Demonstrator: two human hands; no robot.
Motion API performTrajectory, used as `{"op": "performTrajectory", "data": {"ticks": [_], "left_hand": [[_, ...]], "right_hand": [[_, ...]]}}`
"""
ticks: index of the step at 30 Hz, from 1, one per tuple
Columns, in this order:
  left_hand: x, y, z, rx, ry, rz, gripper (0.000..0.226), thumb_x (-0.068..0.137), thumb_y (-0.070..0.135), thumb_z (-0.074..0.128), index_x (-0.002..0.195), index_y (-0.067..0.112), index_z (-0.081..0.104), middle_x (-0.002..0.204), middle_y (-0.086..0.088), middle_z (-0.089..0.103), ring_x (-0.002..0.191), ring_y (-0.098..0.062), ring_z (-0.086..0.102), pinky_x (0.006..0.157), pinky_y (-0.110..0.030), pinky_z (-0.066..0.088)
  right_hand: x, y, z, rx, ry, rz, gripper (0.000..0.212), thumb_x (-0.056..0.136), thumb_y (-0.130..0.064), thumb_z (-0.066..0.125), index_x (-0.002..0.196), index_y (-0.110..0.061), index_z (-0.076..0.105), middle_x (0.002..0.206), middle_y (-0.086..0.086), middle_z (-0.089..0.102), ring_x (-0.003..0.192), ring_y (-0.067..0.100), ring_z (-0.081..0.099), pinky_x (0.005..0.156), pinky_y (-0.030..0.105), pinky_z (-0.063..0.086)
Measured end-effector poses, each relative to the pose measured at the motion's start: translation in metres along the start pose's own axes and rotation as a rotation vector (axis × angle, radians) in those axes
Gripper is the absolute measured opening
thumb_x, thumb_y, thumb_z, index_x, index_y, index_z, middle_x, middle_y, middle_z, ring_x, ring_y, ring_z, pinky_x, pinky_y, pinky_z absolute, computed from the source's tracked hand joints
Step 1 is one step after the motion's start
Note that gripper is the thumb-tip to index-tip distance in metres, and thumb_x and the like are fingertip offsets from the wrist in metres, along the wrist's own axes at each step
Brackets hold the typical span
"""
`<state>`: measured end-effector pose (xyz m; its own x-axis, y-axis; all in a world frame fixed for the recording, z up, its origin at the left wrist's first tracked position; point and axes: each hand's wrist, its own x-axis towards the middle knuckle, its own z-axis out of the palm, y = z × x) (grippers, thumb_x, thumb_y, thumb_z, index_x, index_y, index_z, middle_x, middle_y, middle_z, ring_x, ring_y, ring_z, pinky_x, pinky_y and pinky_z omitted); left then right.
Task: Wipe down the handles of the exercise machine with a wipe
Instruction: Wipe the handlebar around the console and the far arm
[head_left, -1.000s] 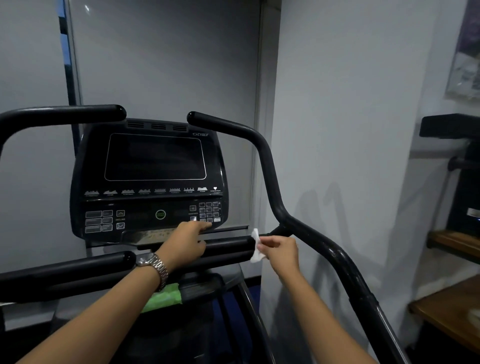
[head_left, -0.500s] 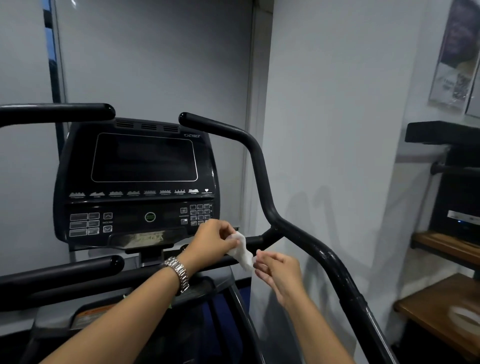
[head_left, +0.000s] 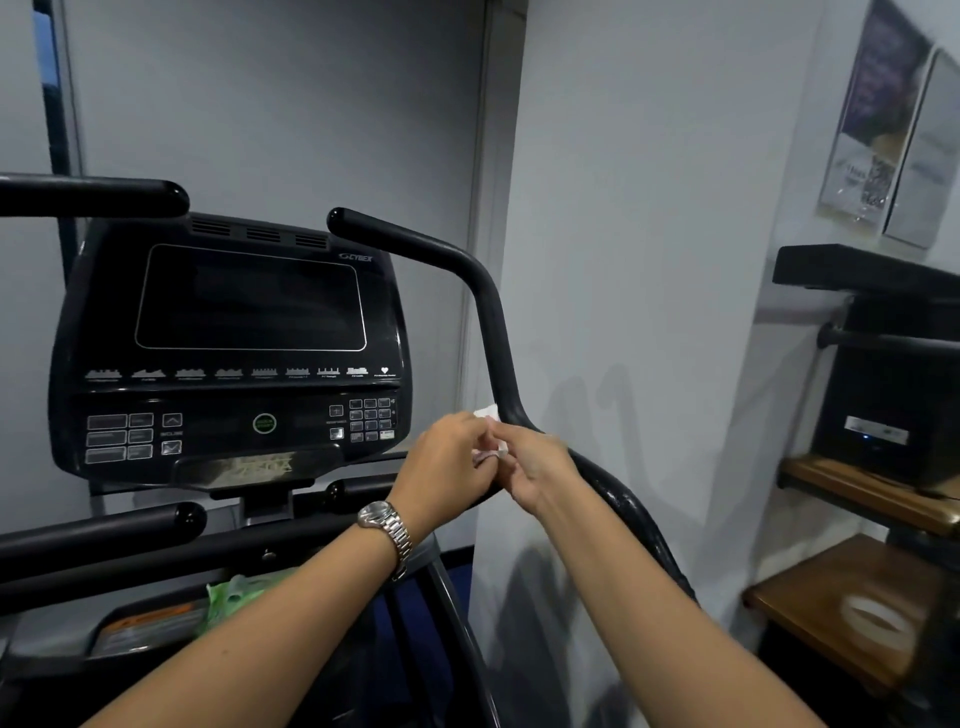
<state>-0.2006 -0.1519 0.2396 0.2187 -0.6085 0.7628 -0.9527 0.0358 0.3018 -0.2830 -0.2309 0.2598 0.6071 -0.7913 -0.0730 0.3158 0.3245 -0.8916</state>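
A small white wipe (head_left: 488, 413) is pinched between my left hand (head_left: 447, 467) and my right hand (head_left: 535, 467), which meet just in front of the bend of the black right handle (head_left: 488, 322). Most of the wipe is hidden by my fingers; a corner sticks up above them. The right handle curves up from the lower right to a tip above the console (head_left: 234, 343). A left upper handle (head_left: 93, 196) and two short lower grips (head_left: 104, 530) are also black. A metal watch sits on my left wrist.
A green wipe packet (head_left: 234, 597) lies on the machine's tray below the console. A grey wall (head_left: 623, 260) stands close on the right of the handle. Wooden shelves (head_left: 852, 613) with a dark device are at the far right.
My left hand left the lower grip and came to the wipe. Both hands have since risen together to the handle's bend, and the wipe is now bunched smaller between them.
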Motion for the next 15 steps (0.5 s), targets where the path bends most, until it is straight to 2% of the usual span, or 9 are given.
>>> {"op": "performTrajectory", "data": {"ticks": [3, 4, 7, 9, 10, 12, 13, 15], "left_hand": [[0.003, -0.002, 0.004, -0.122, -0.024, 0.003, 0.020, 0.079, 0.037, 0.070, 0.088, 0.020, 0.069, 0.093, 0.011, 0.068, 0.089, -0.006, 0.060, 0.082, -0.025, 0.048], [0.004, -0.003, 0.003, -0.118, -0.042, -0.004, 0.024, 0.080, 0.041, 0.069, 0.093, 0.022, 0.069, 0.098, 0.012, 0.068, 0.093, -0.005, 0.059, 0.085, -0.023, 0.047], [0.004, -0.015, 0.008, 0.081, -0.145, -0.091, 0.029, 0.086, 0.039, 0.061, 0.109, 0.022, 0.065, 0.110, 0.008, 0.064, 0.104, -0.009, 0.057, 0.091, -0.028, 0.046], [0.004, -0.026, 0.011, 0.241, -0.265, -0.207, 0.026, 0.087, 0.030, 0.059, 0.109, 0.017, 0.066, 0.110, 0.000, 0.065, 0.101, -0.017, 0.059, 0.086, -0.031, 0.049], [0.003, -0.029, 0.013, 0.303, -0.325, -0.251, 0.023, 0.086, 0.026, 0.059, 0.104, 0.014, 0.067, 0.106, -0.004, 0.066, 0.096, -0.021, 0.061, 0.079, -0.032, 0.051], [0.000, -0.033, 0.017, 0.402, -0.403, -0.282, 0.017, 0.086, 0.019, 0.058, 0.097, 0.009, 0.065, 0.101, -0.009, 0.065, 0.091, -0.026, 0.062, 0.073, -0.033, 0.050], [-0.001, -0.033, 0.019, 0.446, -0.415, -0.272, 0.013, 0.087, 0.015, 0.057, 0.095, 0.008, 0.063, 0.101, -0.009, 0.064, 0.092, -0.027, 0.061, 0.073, -0.034, 0.049], [-0.001, -0.033, 0.023, 0.520, -0.410, -0.242, 0.009, 0.088, 0.008, 0.054, 0.094, 0.007, 0.062, 0.101, -0.010, 0.063, 0.093, -0.027, 0.061, 0.076, -0.035, 0.050]], "right_hand": [[0.015, -0.023, -0.010, -0.142, 0.010, -0.085, 0.008, 0.085, 0.003, 0.065, 0.089, 0.009, 0.064, 0.082, 0.020, 0.065, 0.069, 0.031, 0.065, 0.068, 0.044, 0.056], [0.022, -0.036, -0.015, -0.241, 0.040, -0.161, 0.012, 0.083, 0.001, 0.068, 0.093, 0.008, 0.065, 0.083, 0.019, 0.066, 0.074, 0.031, 0.065, 0.070, 0.045, 0.055], [0.040, -0.082, -0.037, -0.744, 0.142, -0.527, 0.011, 0.082, -0.011, 0.074, 0.091, -0.006, 0.075, 0.078, 0.005, 0.071, 0.068, 0.017, 0.066, 0.056, 0.028, 0.055], [0.052, -0.102, -0.042, -1.064, 0.143, -0.719, 0.014, 0.084, -0.014, 0.071, 0.096, -0.015, 0.077, 0.084, -0.001, 0.074, 0.061, 0.005, 0.063, 0.055, 0.018, 0.049], [0.059, -0.104, -0.043, -1.216, 0.105, -0.781, 0.017, 0.086, -0.012, 0.068, 0.100, -0.017, 0.076, 0.091, -0.001, 0.075, 0.062, 0.003, 0.063, 0.061, 0.016, 0.048], [0.072, -0.092, -0.040, -1.574, -0.088, -0.827, 0.027, 0.088, -0.004, 0.058, 0.107, -0.017, 0.074, 0.108, -0.003, 0.072, 0.087, 0.008, 0.068, 0.080, 0.014, 0.046], [0.079, -0.082, -0.039, -1.748, -0.213, -0.798, 0.033, 0.087, -0.001, 0.054, 0.109, -0.018, 0.073, 0.115, -0.005, 0.069, 0.104, 0.011, 0.065, 0.090, 0.016, 0.045], [0.087, -0.065, -0.040, -2.022, -0.412, -0.704, 0.046, 0.082, 0.004, 0.048, 0.112, -0.022, 0.071, 0.125, -0.010, 0.063, 0.120, 0.013, 0.056, 0.101, 0.027, 0.043]]}}
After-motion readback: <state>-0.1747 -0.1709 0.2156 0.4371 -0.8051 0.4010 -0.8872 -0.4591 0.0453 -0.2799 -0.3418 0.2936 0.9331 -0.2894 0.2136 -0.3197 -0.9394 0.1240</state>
